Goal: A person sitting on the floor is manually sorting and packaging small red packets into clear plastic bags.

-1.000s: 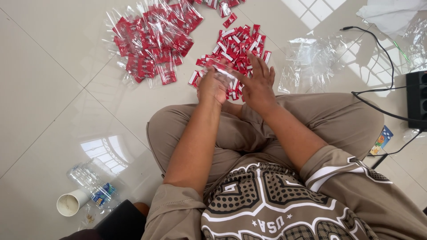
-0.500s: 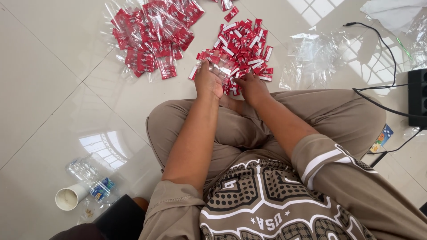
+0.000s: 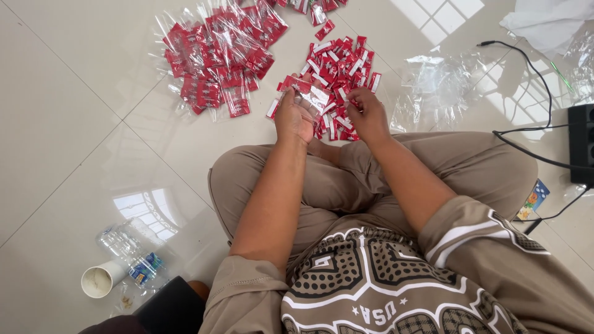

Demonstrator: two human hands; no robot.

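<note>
Your left hand [image 3: 296,116] is raised just above the floor [image 3: 74,124], fingers curled around a clear plastic bag [image 3: 314,99] that has a few red sachets showing at its top edge. The bag is pinched, not loose. Your right hand [image 3: 369,115] sits just beside it, fingers bent down onto the loose pile of red-and-white sachets [image 3: 339,68]; you cannot tell whether it has one pinched, as the fingertips are hidden among them.

The loose pile lies on the floor directly ahead of your crossed legs, touching the near edge of both hands. To its left, apart by a narrow strip of bare tile, lies a heap of filled clear bags [image 3: 219,59]; it reaches toward the far edge of the view. To the right of the loose pile lies a crumple of empty clear bags [image 3: 436,86].

A black cable [image 3: 526,133] runs along the right side to a black box [image 3: 581,143] at the right edge. A small colourful card [image 3: 532,199] lies by your right knee. Near the lower left corner stand a paper cup [image 3: 98,279] and a crushed plastic bottle [image 3: 133,253].

Open tile: the whole left side, from the filled bags out to the left edge.
</note>
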